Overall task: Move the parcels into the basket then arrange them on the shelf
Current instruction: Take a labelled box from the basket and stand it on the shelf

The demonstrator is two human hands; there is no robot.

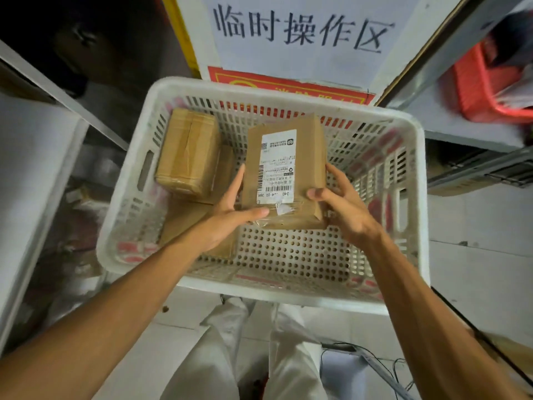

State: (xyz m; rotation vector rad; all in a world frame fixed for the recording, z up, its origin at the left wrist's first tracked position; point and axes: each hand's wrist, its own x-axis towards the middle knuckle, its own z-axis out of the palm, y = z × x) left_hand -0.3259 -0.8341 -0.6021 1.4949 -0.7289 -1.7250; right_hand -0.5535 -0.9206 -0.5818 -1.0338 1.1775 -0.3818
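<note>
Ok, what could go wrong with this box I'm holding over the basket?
The left hand and right hand grip the labelled parcel only at its near end, so the far end could dip and slip. The taped parcel and flat parcel crowd the left of the white basket, so it may carry lopsided.

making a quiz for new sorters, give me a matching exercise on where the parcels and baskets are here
Things: 1 labelled parcel; 2 taped parcel; 3 white basket; 4 red basket.
Places: A on the shelf at right; B held between left hand and right hand; C in the white basket's far left corner; D below both hands, holding parcels.
Pairs: 1-B, 2-C, 3-D, 4-A.
</note>
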